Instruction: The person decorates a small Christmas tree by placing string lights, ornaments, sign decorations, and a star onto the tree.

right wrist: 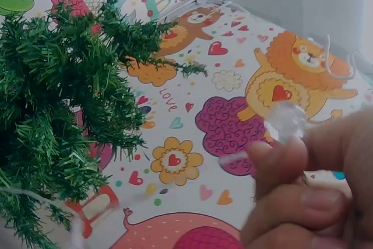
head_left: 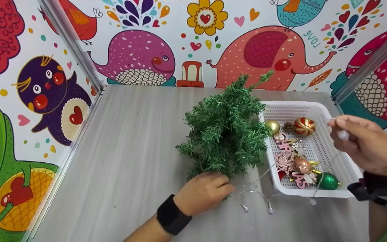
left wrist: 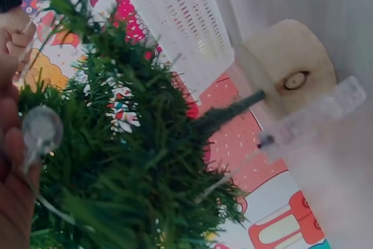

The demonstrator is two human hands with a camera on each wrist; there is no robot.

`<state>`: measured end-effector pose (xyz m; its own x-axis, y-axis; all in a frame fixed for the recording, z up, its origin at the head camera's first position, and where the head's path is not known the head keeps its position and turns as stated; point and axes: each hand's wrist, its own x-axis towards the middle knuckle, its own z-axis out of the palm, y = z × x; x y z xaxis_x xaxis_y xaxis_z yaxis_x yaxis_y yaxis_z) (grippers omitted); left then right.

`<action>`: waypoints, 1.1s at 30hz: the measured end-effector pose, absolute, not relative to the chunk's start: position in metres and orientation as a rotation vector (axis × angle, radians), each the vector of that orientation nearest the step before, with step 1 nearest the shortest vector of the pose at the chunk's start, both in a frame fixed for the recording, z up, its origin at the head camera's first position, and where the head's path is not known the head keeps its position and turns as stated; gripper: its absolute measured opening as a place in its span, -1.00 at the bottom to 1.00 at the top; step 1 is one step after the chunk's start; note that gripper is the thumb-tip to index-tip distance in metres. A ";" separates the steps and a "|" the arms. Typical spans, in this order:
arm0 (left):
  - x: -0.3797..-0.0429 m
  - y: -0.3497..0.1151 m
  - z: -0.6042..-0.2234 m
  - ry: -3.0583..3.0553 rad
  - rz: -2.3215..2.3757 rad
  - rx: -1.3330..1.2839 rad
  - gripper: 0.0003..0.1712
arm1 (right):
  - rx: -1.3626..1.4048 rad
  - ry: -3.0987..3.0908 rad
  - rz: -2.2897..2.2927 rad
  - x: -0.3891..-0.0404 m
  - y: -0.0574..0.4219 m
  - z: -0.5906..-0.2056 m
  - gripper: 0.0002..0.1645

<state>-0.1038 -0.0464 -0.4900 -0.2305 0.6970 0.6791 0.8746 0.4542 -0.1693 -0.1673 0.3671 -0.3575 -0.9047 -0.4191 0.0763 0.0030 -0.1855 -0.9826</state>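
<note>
A small green artificial Christmas tree stands on the table. My left hand is at its lower front branches, fingers curled about the wire of a string of lights; its fingertips are hidden in the head view. In the left wrist view, a clear bulb sits beside those fingers. The tree's round wooden base and a clear battery case also show there. Raised over the basket's right side, my right hand pinches the string's wire near a clear bulb.
A white plastic basket right of the tree holds ornaments: a gold ball, a red-and-gold striped ball, a green glitter ball and pink letters. Cartoon-printed walls enclose the grey table.
</note>
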 end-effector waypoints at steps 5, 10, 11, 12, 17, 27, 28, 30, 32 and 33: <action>-0.103 -0.054 -0.495 -1.993 -0.291 -1.333 -0.83 | -0.293 1.575 -2.401 -0.186 0.350 -0.357 -0.48; -0.102 -0.057 -0.501 -1.958 -0.263 -1.298 -0.84 | -0.194 1.221 -2.571 -0.201 0.343 -0.360 -0.54; -0.102 -0.057 -0.502 -1.946 -0.260 -1.284 -0.84 | -0.186 1.153 -2.590 -0.203 0.342 -0.361 -0.54; -0.102 -0.058 -0.503 -1.933 -0.259 -1.269 -0.85 | -0.180 1.099 -2.603 -0.206 0.341 -0.361 -0.54; -0.103 -0.058 -0.505 -1.899 -0.273 -1.209 -0.91 | -0.184 1.017 -2.655 -0.212 0.333 -0.359 -0.55; -0.108 -0.052 -0.493 -1.832 -0.437 -1.129 -0.88 | -0.231 1.093 -2.655 -0.229 0.311 -0.351 -0.61; -0.109 -0.051 -0.492 -1.843 -0.446 -1.117 -0.88 | -0.233 1.101 -2.655 -0.230 0.310 -0.351 -0.62; -0.110 -0.050 -0.490 -1.880 -0.437 -1.102 -0.86 | -0.225 1.119 -2.653 -0.233 0.308 -0.352 -0.63; -0.110 -0.050 -0.490 -1.935 -0.413 -1.090 -0.86 | -0.201 1.117 -2.652 -0.236 0.307 -0.354 -0.63; -0.110 -0.050 -0.489 -1.963 -0.405 -1.089 -0.86 | -0.187 1.111 -2.653 -0.238 0.306 -0.355 -0.63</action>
<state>-0.1099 -0.0496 -0.4893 -0.2756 0.5441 0.7925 0.8133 0.5715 -0.1095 -0.2376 0.3063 -0.3547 -0.9585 -0.2847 0.0185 0.1865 -0.6744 -0.7144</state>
